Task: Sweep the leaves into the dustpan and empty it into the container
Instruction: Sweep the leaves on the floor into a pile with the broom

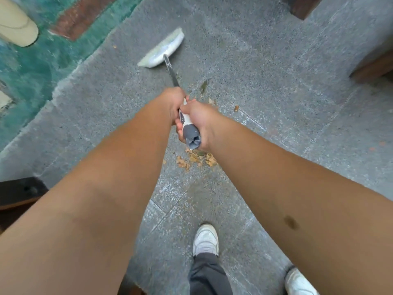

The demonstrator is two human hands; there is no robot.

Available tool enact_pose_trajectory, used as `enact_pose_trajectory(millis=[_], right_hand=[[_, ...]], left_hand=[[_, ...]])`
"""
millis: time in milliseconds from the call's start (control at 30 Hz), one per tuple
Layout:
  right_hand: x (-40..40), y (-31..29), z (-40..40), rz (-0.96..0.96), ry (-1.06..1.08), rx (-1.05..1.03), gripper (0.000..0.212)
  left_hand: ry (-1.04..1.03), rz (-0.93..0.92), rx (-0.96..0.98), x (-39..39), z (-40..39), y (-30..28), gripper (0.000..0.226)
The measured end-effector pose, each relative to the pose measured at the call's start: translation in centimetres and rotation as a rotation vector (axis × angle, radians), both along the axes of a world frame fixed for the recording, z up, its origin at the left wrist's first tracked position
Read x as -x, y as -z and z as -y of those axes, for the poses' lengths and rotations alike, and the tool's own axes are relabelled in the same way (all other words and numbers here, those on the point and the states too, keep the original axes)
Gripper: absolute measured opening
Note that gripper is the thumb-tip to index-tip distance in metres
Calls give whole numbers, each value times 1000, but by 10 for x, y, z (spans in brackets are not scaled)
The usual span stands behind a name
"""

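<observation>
Both hands are wrapped round the broom (pixel 170 67), and I see my two bare forearms reaching forward and meeting at the middle of the view. My left hand (pixel 173 101) sits farther along the shaft, fingers curled tight round the metal part. My right hand (pixel 198 122) grips the nearer end, fingers closed over the white and grey grip (pixel 190 130), whose grey cap points back toward me. From the hands the shaft runs away and slightly left to the pale brush head (pixel 162 48), which is blurred and lies well beyond the hands on the grey stone floor (pixel 276 103).

A small heap of dry brown leaves (pixel 196 159) lies on the floor just below my right hand, nearer to me than the brush head. A few loose leaf scraps (pixel 204 86) lie to the right of the shaft, near the hands. Near me, my white shoe (pixel 205 239) stands on the stone, with a second shoe (pixel 298 282) at the lower right. A teal surface (pixel 32 67) borders the stone on the far left.
</observation>
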State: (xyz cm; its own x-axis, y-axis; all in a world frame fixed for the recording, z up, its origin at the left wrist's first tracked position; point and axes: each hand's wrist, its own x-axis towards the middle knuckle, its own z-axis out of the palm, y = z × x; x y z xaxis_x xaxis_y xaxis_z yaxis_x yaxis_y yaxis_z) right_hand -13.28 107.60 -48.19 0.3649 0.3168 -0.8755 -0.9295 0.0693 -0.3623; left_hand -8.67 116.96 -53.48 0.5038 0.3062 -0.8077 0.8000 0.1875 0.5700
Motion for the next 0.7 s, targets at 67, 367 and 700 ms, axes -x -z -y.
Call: enact_pose_trajectory(millis=[67,367,700], right_hand=[[7,0,-1,-23,31,-2,21],[77,-2,34,-62,91,-17,19],[203,-20,165,-101,29,15,30]], left_hand=[[50,-18,-50,4,-1,5,29],[74,-81,-68,63,38,10,31],[45,-116,35,197,172,-9,28]])
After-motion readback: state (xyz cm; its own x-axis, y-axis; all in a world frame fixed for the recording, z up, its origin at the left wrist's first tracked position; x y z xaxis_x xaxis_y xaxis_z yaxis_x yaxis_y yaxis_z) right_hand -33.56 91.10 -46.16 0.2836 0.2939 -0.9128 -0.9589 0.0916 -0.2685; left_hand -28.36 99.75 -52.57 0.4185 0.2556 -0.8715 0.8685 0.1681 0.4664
